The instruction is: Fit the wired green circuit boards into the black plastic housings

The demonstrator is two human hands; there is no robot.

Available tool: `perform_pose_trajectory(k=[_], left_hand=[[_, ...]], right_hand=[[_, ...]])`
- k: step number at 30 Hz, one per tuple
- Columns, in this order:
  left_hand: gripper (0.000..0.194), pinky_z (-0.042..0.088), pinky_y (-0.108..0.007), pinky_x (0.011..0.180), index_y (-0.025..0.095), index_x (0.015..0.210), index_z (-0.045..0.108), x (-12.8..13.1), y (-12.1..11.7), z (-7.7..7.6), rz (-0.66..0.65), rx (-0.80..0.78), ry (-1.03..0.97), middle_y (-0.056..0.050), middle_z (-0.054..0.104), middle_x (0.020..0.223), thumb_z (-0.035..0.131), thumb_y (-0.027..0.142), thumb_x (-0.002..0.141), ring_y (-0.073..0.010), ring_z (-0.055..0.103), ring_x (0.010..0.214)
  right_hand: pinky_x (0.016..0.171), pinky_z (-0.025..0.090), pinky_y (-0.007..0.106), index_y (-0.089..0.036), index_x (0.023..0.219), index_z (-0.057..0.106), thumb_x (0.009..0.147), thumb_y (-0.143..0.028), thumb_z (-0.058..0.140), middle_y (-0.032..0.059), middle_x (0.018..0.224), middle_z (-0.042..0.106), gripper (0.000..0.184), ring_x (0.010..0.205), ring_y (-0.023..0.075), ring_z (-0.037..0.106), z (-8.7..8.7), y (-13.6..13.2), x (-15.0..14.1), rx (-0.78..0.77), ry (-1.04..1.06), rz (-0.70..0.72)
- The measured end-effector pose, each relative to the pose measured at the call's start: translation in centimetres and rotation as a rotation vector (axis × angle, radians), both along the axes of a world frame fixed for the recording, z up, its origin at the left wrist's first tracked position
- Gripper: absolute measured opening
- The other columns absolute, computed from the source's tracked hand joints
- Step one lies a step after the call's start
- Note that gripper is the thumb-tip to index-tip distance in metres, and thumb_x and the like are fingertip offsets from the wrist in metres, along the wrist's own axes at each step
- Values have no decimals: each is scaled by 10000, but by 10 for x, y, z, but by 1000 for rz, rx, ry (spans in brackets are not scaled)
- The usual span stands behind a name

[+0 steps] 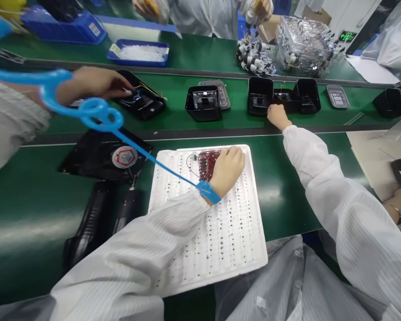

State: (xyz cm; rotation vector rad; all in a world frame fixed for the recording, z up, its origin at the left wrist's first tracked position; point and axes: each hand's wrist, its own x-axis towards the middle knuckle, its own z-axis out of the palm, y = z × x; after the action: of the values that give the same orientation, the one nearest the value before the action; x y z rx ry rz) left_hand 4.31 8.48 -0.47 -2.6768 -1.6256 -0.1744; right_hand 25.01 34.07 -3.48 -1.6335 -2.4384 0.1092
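Note:
My left hand (229,169), with a blue wrist strap (209,191) and its coiled cord, is closed at the right side of a bundle of dark red wires (207,164). The bundle lies at the far end of a white foam tray (234,249) with rows of small dark spots. My fingertips are partly hidden. Farther right, my right hand (278,117) has its fingers curled on the near edge of a black plastic housing (260,96). Another open black housing (307,97) stands just right of it.
A co-worker's hand (100,84) works at a black housing (143,100) on the left. Another black housing (203,103) and a display panel (337,96) lie on the green line. A black bag (100,156) lies left of the tray. Across stands a blue tray (138,52).

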Motion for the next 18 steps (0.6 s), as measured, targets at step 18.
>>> perform_pose_trajectory(k=[18], left_hand=[[340, 358, -471, 1101, 159, 1119, 575, 7, -6, -10, 42, 98, 134, -144, 663, 1080, 319, 52, 924, -288, 595, 1031]], right_hand=[[798, 446, 327, -141, 1028, 690, 924, -239, 706, 99, 969, 716, 144, 884, 235, 637, 66, -151, -7, 55, 151, 245]])
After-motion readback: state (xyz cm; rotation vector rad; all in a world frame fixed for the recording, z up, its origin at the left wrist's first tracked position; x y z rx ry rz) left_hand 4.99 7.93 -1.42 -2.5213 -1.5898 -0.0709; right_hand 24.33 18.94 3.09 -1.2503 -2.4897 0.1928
